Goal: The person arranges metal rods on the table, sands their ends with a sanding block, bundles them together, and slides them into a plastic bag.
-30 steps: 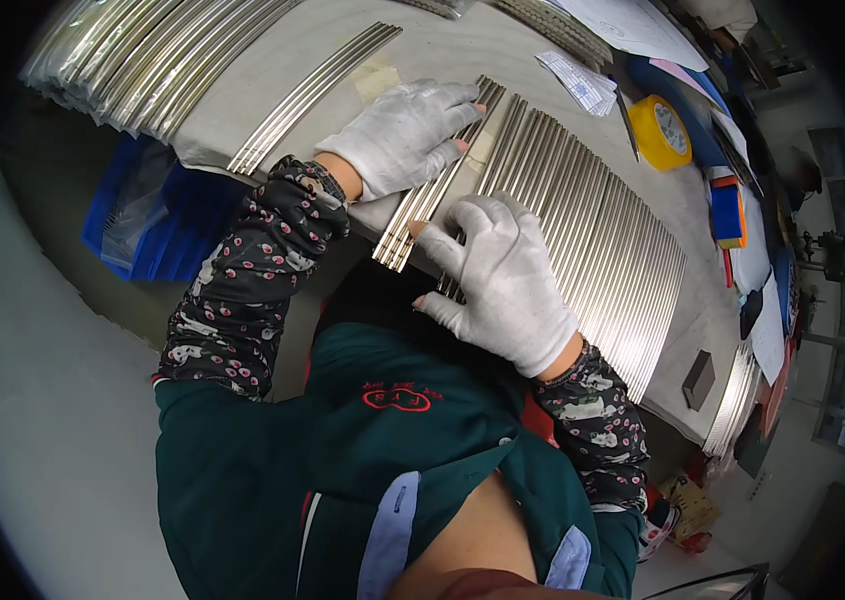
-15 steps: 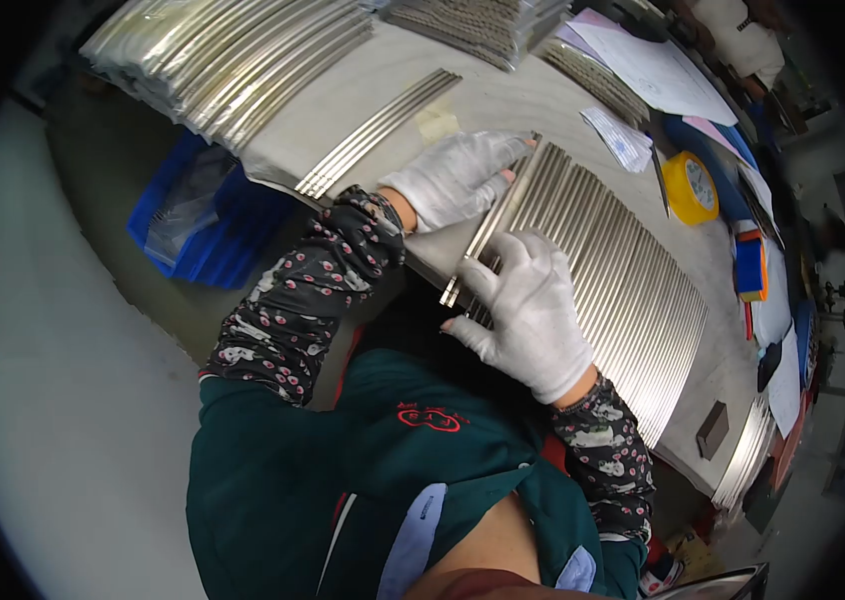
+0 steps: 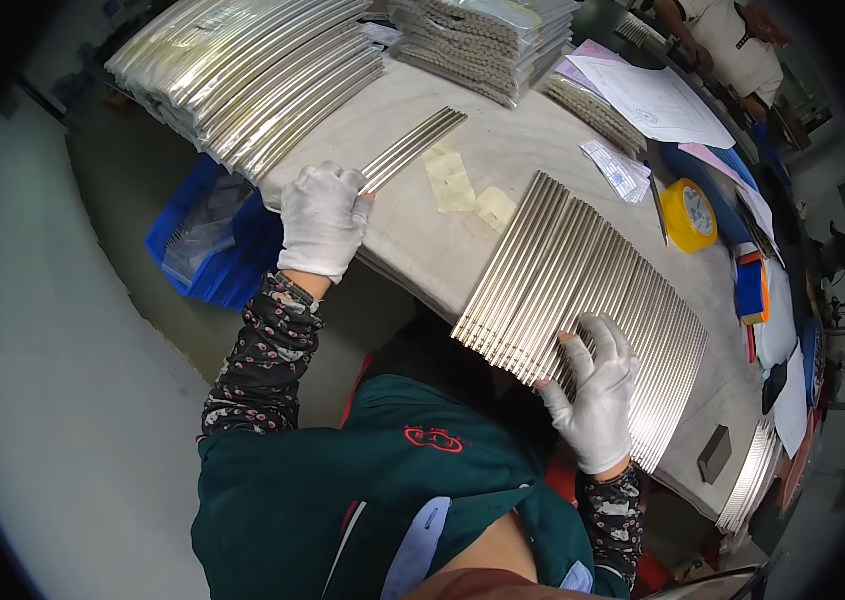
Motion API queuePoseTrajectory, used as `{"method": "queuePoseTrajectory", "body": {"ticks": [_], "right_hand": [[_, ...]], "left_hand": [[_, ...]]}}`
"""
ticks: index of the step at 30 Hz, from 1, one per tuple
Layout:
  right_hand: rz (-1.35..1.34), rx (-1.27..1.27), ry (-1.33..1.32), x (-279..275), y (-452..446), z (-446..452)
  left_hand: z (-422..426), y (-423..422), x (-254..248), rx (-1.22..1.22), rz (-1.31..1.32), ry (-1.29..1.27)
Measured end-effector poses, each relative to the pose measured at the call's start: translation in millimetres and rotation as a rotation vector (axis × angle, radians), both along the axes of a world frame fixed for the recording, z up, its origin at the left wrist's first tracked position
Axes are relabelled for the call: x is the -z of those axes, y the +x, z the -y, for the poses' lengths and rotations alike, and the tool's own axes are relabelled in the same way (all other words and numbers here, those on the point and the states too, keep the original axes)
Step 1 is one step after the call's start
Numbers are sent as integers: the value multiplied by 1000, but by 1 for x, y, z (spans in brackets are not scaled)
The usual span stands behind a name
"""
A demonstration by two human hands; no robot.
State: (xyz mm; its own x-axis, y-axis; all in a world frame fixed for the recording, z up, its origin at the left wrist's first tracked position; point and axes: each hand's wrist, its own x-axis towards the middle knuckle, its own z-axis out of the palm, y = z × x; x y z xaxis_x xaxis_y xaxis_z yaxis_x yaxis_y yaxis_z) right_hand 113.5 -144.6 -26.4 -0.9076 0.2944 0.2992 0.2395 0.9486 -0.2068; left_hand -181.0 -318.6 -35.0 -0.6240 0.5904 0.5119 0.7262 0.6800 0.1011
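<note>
My left hand (image 3: 325, 220), in a white glove with bare fingertips, is closed over the near ends of a small group of silvery metal rods (image 3: 411, 150) at the table's left. The covered ends are hidden by the glove. My right hand (image 3: 598, 395), gloved the same way, rests on the near part of a wide row of metal rods (image 3: 583, 270). Its thumb and index finger are apart and touch the rods near their ends. The row lies side by side and fans slightly across the table.
Bagged rods (image 3: 243, 80) are stacked at the back left, beside bagged beige pieces (image 3: 483, 45). Blue bins (image 3: 208, 240) stand below the table edge. Yellow tape (image 3: 691, 215), papers (image 3: 653, 95) and a dark block (image 3: 715, 454) lie rightward. Another person (image 3: 733, 45) is at far right.
My left hand has moved left from the row to the small group of rods. My right hand has shifted right and toward me, along the row. The row's left edge is now uncovered.
</note>
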Motion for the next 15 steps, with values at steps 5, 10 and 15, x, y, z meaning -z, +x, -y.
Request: {"method": "queuePoseTrajectory", "body": {"ticks": [5,10,15], "right_hand": [[-2,16,-3,-3,0,-2],[-14,82,28,-8,13,-7],[-24,222,81,-22,39,-6]], "left_hand": [[0,4,-9,11,140,-16],[-4,-25,3,-17,41,-91],[12,-40,18,164,186,-23]]}}
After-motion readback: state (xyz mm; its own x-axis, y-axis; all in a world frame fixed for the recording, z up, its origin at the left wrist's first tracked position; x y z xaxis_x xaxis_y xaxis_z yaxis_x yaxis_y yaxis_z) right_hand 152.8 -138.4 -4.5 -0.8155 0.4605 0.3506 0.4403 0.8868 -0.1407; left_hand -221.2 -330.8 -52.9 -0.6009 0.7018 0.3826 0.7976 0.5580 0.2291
